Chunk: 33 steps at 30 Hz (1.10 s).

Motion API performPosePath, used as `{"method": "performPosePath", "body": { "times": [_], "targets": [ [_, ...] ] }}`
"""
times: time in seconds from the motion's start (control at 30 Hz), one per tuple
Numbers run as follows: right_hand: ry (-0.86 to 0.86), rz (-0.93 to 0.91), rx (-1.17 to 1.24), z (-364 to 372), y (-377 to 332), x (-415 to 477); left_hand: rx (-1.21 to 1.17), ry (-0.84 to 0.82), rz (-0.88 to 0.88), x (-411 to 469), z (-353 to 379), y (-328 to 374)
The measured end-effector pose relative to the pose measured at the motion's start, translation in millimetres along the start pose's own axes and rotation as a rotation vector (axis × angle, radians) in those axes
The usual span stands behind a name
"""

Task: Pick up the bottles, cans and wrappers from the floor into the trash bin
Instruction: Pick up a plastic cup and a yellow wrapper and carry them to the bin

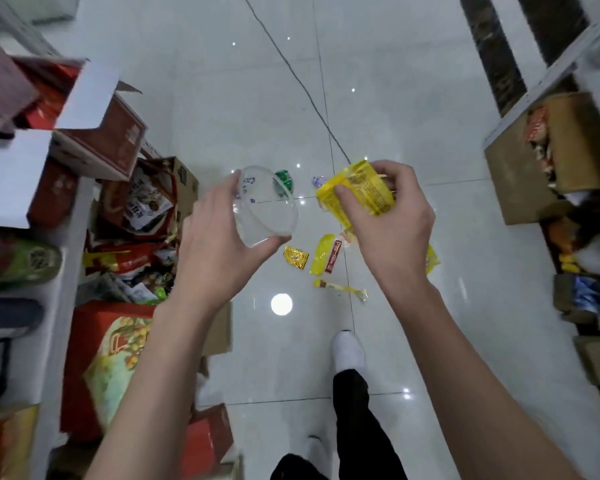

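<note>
Lower edge of view: a black trouser leg (355, 410) and a white shoe (349, 351) stand on the glossy white tiled floor (465, 306). A red gift bag (84, 358) stands just left of the person's left forearm.

Both bare forearms reach forward above the floor. The left hand (222, 251) holds a clear plastic cup (267, 206) tilted on its side. The fingers are curled round its upper wall and the thumb is under its lower end. The right hand (392, 230) grips a crumpled yellow packet (355, 194), with the thumb pressed on its printed face and the fingers wrapped behind. Cup and packet are both off the floor, near each other but apart.

Litter lies on the floor below and between the hands:
- a long thin yellow wrapper (340, 287), nearest the shoe;
- a small gold wrapper (296, 258);
- a yellow wrapper (321, 254) with a red-brown stick sachet (334, 256) touching its right edge;
- another yellow piece (432, 259), partly hidden by the right wrist.

Farther off, a green wrapper (284, 180) shows partly through the cup. A small bluish clear wrapper (317, 181) lies just beside the held packet's upper corner.

To the left is an open carton of snack packets (146, 202). On the right is an open cardboard box (520, 174). A dark cable (291, 71) runs across the far floor.
</note>
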State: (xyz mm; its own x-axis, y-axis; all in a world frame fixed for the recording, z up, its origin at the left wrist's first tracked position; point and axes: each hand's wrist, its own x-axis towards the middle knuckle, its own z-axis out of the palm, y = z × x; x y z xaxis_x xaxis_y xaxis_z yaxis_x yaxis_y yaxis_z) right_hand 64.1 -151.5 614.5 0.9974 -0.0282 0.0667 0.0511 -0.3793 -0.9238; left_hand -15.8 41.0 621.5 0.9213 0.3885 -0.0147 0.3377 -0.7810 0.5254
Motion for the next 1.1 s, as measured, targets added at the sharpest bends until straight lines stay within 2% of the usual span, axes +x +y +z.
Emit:
{"method": "performPosePath", "body": {
  "times": [0.3, 0.5, 0.7, 0.93, 1.1],
  "targets": [
    [0.194, 0.093, -0.029, -119.5, 13.3, -138.0, -0.029, -0.104, 0.143, -141.3, 13.9, 54.5],
    [0.336, 0.182, -0.037, -216.7, 46.7, -207.7, -0.034, -0.233, 0.253, -221.1, 59.7, 118.5],
    [0.480, 0.312, -0.051, -341.3, 125.0, -266.6, -0.032, -0.364, 0.340, -303.3, 156.5, 199.2],
    [0.679, 0.481, -0.176, -511.5, 249.7, -361.3, -0.079, -0.560, 0.417, -433.7, 298.2, 293.8],
    [0.788, 0.574, -0.159, -574.0, 326.6, -412.4, -0.086, -0.695, 0.425, -500.1, 384.6, 321.4]
  ]
}}
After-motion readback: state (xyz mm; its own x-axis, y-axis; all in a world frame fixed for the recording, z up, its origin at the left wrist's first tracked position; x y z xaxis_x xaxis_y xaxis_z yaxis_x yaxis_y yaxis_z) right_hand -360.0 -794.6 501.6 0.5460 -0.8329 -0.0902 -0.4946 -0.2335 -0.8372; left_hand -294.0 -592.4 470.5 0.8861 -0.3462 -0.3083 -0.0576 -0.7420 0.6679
